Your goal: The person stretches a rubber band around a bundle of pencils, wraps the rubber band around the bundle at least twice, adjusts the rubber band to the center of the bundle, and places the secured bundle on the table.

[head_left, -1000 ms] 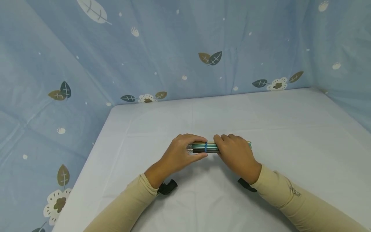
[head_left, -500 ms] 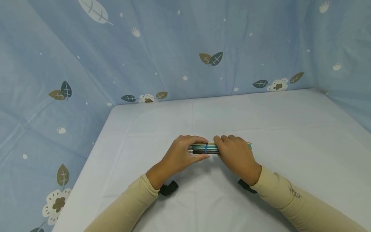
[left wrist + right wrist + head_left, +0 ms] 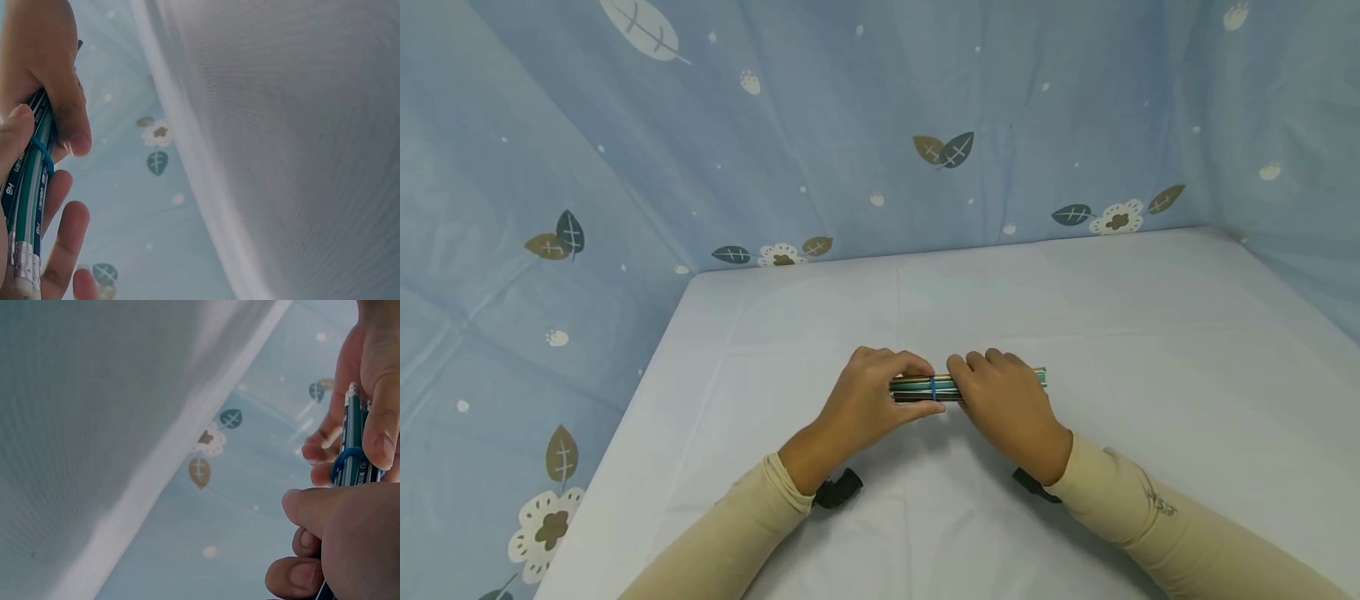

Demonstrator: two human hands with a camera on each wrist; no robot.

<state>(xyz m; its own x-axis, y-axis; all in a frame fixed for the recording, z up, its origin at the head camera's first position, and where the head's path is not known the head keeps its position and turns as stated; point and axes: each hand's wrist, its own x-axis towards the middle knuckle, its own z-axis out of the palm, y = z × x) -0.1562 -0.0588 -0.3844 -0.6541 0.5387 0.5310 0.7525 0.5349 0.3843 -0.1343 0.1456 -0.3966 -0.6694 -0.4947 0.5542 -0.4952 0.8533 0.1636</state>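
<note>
A bundle of pencils [image 3: 913,387] in green, dark and gold tones is held lengthwise between both hands, over the white-covered table. A blue rubber band [image 3: 45,156] goes round it. My left hand [image 3: 859,398] holds the eraser end, thumb on the near side and fingers on the far side, tips close to the band. White erasers and metal ferrules [image 3: 24,262] show in the left wrist view. My right hand [image 3: 1006,408] grips the bundle further right, fingers curled over it and hiding that stretch. The pencils' other ends [image 3: 1041,375] stick out past this hand.
White cloth covers the table [image 3: 790,325]. Blue curtains [image 3: 820,125] with leaf and flower prints stand behind it and at both sides. Dark wrist-worn devices [image 3: 838,488] show under both sleeves.
My right hand has shifted slightly left along with the bundle, whose left end now sits a little lower. Less of the eraser end shows beside the left hand. Both hands keep their hold.
</note>
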